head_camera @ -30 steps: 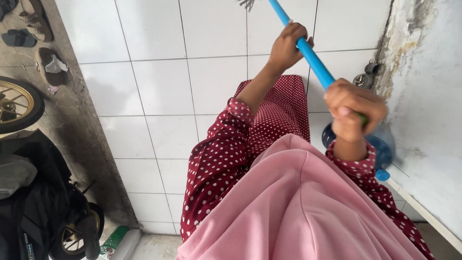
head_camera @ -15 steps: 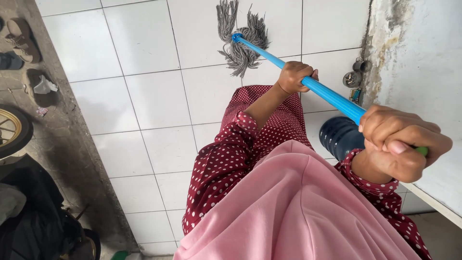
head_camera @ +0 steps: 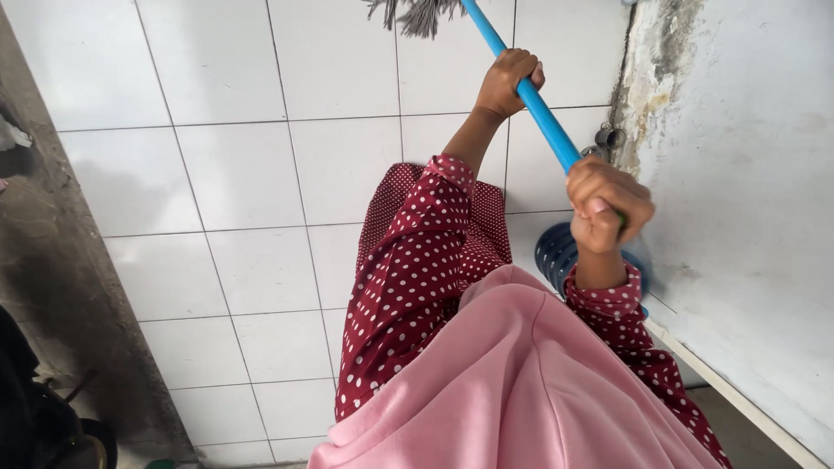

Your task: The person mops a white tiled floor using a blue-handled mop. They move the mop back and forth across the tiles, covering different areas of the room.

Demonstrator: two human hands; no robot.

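A blue mop handle [head_camera: 540, 115] was gripped by both fists, the left hand [head_camera: 511, 80] further down the pole, the right hand [head_camera: 608, 206] near its top; the grey mop head [head_camera: 415, 12] lay on white floor tiles [head_camera: 234, 174] beside a blue water jug [head_camera: 556, 254]

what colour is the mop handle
Bright blue: the long straight mop handle is gripped by the left hand and right hand, clearest in the head view.

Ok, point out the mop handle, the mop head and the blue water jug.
mop handle [head_camera: 546, 127], head view, blue shaft between the hands.
mop head [head_camera: 417, 12], head view, grey strands at the top edge.
blue water jug [head_camera: 554, 254], head view, ribbed side.
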